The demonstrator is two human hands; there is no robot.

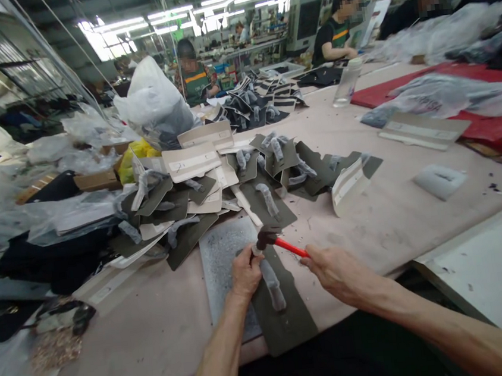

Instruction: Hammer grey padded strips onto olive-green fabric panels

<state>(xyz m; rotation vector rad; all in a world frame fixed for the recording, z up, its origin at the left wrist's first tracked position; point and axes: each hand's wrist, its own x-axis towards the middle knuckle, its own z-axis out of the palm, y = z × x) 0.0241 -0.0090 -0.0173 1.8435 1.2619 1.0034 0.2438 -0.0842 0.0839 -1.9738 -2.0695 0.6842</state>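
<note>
My right hand [334, 269] is closed around the red handle of a small hammer [270, 237], whose dark head hangs just above my left hand. My left hand [245, 270] is closed in a pinch on something small I cannot make out, held upright on a dark olive cardboard piece [287, 322]. That piece carries a grey fabric strap [273, 284] and lies over a grey speckled slab [223, 262] near the table's front edge.
A heap of olive and beige card pieces [214, 180] with grey straps covers the table beyond my hands. Plastic bags [155, 105] and dark cloth lie at the left. A clear bottle [347, 82], red mat [486, 124] and several seated workers are farther back. A white board [497, 270] sits at the right.
</note>
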